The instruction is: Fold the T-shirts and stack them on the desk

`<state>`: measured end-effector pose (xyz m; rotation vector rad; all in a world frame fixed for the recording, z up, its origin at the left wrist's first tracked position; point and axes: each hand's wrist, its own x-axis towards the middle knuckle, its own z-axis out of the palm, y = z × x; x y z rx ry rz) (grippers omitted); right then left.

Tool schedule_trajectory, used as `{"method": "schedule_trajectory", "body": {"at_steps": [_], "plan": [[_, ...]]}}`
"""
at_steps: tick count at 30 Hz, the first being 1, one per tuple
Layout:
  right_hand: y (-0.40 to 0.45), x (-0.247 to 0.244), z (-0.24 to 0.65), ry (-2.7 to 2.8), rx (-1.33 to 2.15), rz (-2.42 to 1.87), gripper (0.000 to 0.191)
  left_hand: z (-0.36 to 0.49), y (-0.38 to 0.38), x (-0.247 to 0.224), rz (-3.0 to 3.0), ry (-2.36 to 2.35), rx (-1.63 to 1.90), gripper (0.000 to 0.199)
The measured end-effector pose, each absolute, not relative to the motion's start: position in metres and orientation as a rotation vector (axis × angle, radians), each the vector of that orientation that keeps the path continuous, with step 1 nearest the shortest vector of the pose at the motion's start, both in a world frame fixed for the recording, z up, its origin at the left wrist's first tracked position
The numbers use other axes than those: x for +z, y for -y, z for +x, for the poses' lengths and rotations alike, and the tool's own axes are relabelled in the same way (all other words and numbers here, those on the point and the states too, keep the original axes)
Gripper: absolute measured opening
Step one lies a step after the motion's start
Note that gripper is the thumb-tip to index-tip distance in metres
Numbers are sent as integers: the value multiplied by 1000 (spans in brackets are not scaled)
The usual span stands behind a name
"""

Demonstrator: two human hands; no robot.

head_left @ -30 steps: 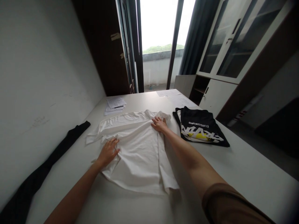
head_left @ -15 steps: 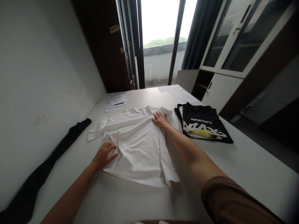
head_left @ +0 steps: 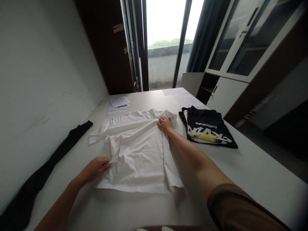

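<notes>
A white shirt (head_left: pixel 141 154) lies spread and wrinkled on the white table (head_left: pixel 134 211). My left hand (head_left: pixel 99 166) pinches its left edge between thumb and fingers, pulling small creases into the cloth. Near the shirt's far right part, my right hand (head_left: pixel 165 124) rests palm down on the fabric, fingers slightly bent and apart. The right side of the shirt has a fold running toward the near hem.
Folded black shirts (head_left: pixel 208 126) with white and yellow print lie to the right. A black garment (head_left: pixel 48 166) stretches along the left wall. Papers (head_left: pixel 118 104) with a pen lie at the back left, and more sheets (head_left: pixel 185 96) at the back right.
My left hand has moved left and toward me and closed on the shirt's edge. That side of the cloth is drawn outward. My right hand has stayed nearly in place.
</notes>
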<state>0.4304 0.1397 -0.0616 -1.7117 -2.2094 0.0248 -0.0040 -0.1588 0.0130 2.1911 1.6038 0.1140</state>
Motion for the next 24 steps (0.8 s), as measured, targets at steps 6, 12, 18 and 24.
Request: {"method": "schedule_trajectory", "body": {"at_steps": [6, 12, 18, 24], "plan": [[-140, -61, 430, 2225, -5, -1719, 43, -31, 186, 31, 1892, -1580, -158, 38], [-135, -59, 430, 2229, -73, -1715, 39, 6, 200, 72, 1666, -1271, -198, 43], [-129, -62, 434, 2418, -93, -1618, 49, 45, 181, 97, 1975, -1319, -48, 38], [-112, -61, 442, 2419, -181, -1500, 44, 74, 116, 67, 2216, -1478, 330, 32]]}}
